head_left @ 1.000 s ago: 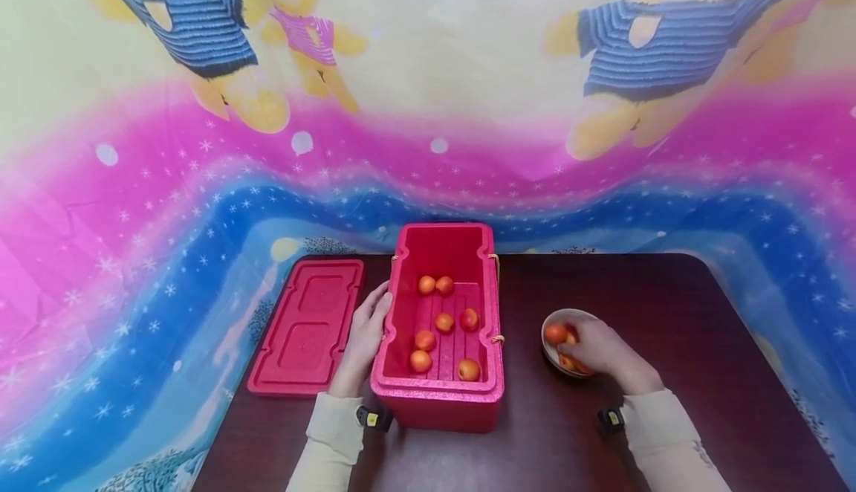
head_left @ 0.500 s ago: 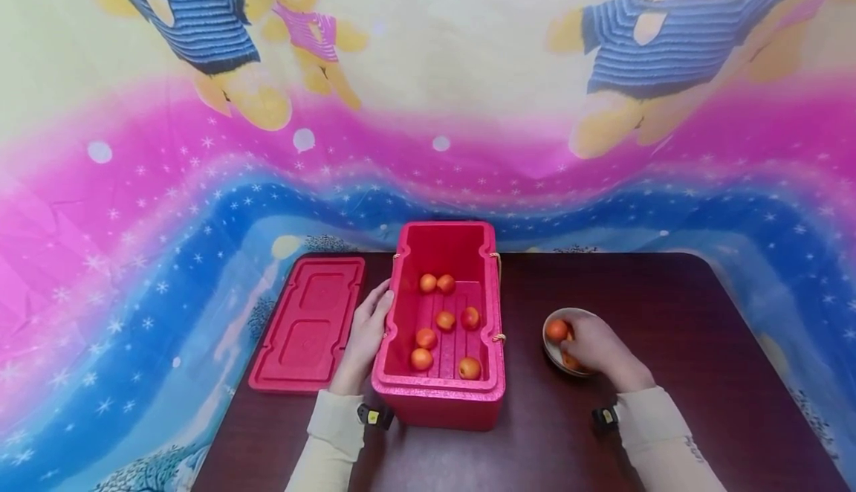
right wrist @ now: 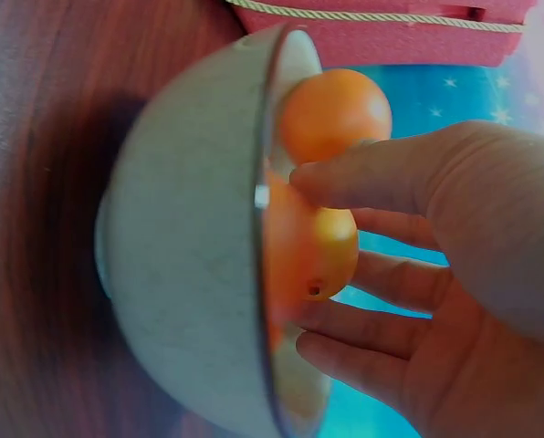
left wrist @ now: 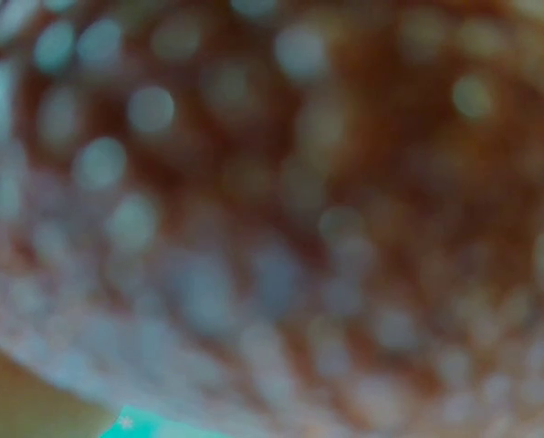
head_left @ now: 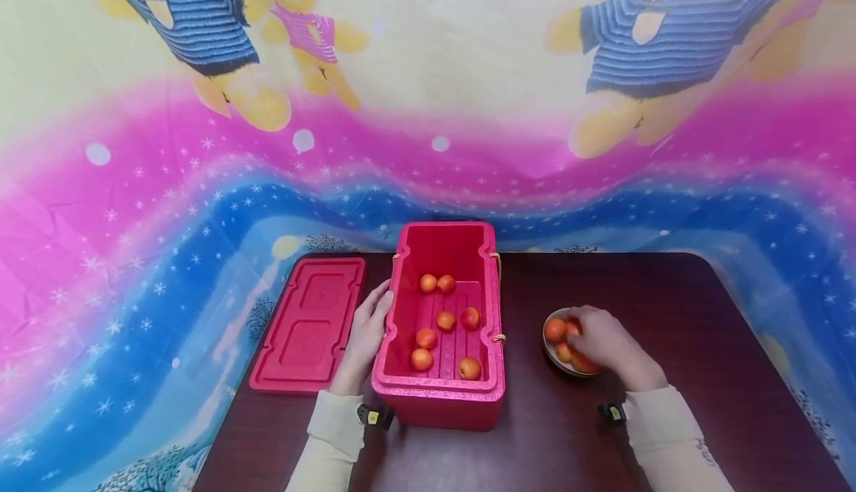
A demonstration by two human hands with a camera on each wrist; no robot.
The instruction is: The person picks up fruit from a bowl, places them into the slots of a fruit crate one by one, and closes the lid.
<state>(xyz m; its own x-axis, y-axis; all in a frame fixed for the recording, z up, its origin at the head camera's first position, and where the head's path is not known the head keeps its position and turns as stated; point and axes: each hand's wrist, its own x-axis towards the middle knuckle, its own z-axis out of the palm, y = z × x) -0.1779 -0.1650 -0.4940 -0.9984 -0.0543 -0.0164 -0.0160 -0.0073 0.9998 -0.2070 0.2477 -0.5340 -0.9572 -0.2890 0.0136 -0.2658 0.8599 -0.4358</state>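
Observation:
A red foam box (head_left: 438, 406) stands lidless on the table, with several small orange fruits (head_left: 445, 320) scattered on its floor. Against its left outer side rests my left hand (head_left: 363, 340), fingers extended along the wall. On the right, my right hand (head_left: 608, 345) reaches into a pale bowl (right wrist: 185, 228) of similar fruits. In the right wrist view, its thumb and fingertips pinch a blurred orange fruit (right wrist: 288, 246) at the bowl's mouth. A yellower fruit (right wrist: 339, 251) lies behind it, and another orange fruit (right wrist: 336, 114) sits above the thumb. The left wrist view is too blurred to read.
A red lid (head_left: 307, 325) lies flat on the dark wooden table (head_left: 535, 447), left of the box. Thin cord handles (head_left: 498, 338) run along the box's sides. A printed cloth backdrop (head_left: 428, 165) hangs behind the table.
My right hand has shifted slightly right and lifted a little within the bowl, uncovering more fruits. My left hand stays against the box, and the fruits inside the box keep their places.

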